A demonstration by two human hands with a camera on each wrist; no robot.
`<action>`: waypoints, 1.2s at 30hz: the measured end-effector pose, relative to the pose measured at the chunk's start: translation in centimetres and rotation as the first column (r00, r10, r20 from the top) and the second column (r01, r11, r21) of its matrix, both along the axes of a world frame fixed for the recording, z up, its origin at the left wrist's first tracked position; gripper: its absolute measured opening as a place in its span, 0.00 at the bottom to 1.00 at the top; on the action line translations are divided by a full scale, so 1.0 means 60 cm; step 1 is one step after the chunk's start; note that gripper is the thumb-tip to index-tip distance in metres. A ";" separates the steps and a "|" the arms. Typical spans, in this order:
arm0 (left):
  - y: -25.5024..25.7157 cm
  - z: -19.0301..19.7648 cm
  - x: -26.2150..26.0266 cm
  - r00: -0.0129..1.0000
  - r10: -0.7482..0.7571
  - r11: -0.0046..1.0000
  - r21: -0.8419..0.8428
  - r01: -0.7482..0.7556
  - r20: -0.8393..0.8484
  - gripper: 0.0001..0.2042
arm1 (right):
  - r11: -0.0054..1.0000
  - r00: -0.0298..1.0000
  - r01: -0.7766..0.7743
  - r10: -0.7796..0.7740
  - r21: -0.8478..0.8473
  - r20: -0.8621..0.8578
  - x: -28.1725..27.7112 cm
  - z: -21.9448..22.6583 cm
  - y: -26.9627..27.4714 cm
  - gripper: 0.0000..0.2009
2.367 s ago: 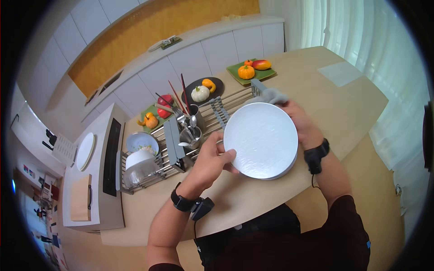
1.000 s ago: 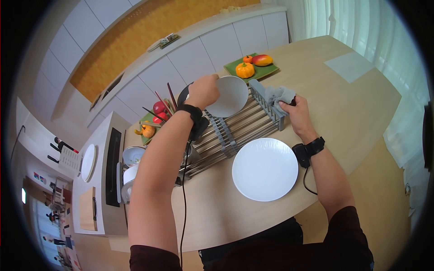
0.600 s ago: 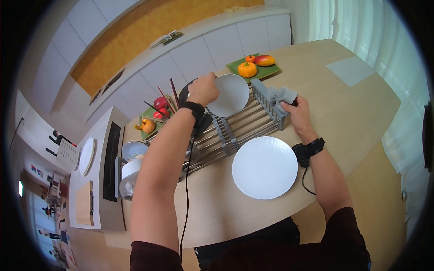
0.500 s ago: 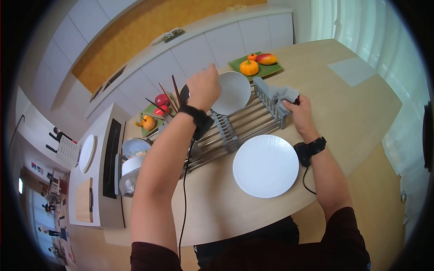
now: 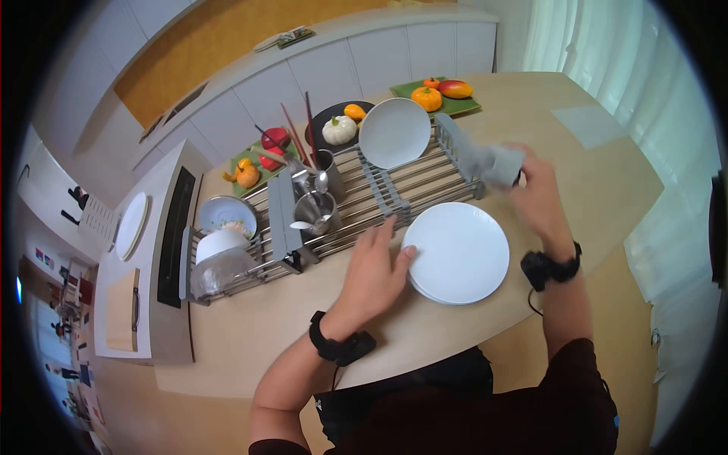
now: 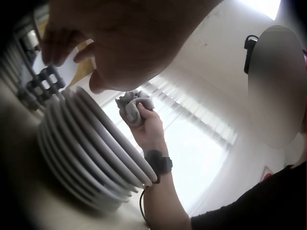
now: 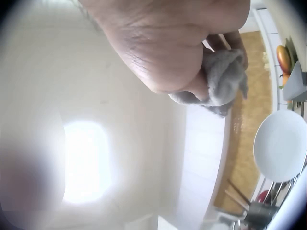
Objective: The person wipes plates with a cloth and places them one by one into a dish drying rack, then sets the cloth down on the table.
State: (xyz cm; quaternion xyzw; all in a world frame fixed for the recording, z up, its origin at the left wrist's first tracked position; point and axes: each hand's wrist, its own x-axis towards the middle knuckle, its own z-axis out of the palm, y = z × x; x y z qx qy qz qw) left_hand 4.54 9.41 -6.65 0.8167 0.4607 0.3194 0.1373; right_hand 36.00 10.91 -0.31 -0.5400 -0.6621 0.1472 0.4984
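Observation:
A stack of white plates (image 5: pixel 457 254) stands on the table in front of the person; the left wrist view shows its several rims (image 6: pixel 88 148) side-on. My left hand (image 5: pixel 371 277) is at the stack's left edge, fingers extended and thumb tip right at the top plate's rim. To the right of the stack, my right hand (image 5: pixel 540 199) is raised and grips a crumpled grey cloth (image 5: pixel 493 163), also seen bunched in the right wrist view (image 7: pixel 223 79). One white plate (image 5: pixel 394 133) stands upright in the metal dish rack (image 5: pixel 402 178).
Cutlery and chopsticks fill metal cups (image 5: pixel 317 212) in the rack. Bowls (image 5: pixel 224 246) sit at its left end. Behind lie a dark plate (image 5: pixel 312 136) with a white pumpkin (image 5: pixel 339 130) and a green tray (image 5: pixel 474 108) with produce. A stove (image 5: pixel 155 250) stands left.
My left hand has let go of the plate standing in the rack and come back down to the stack's left edge. My right hand, still holding the cloth, has shifted right.

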 end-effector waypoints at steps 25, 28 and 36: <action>0.012 0.017 0.002 0.917 -0.079 0.811 -0.510 0.287 0.390 0.25 | 0.990 0.812 -0.115 0.139 -0.079 0.566 -0.096 -0.055 -0.128 0.08; 0.021 0.009 0.007 0.919 -0.065 0.800 -0.531 0.280 0.388 0.23 | 0.979 0.847 -0.196 0.196 -0.052 0.494 -0.163 -0.056 -0.108 0.12; 0.024 0.030 -0.002 0.860 0.048 0.650 -0.670 0.360 0.509 0.19 | 0.936 0.842 -0.319 0.353 -0.152 0.407 -0.151 -0.049 -0.155 0.26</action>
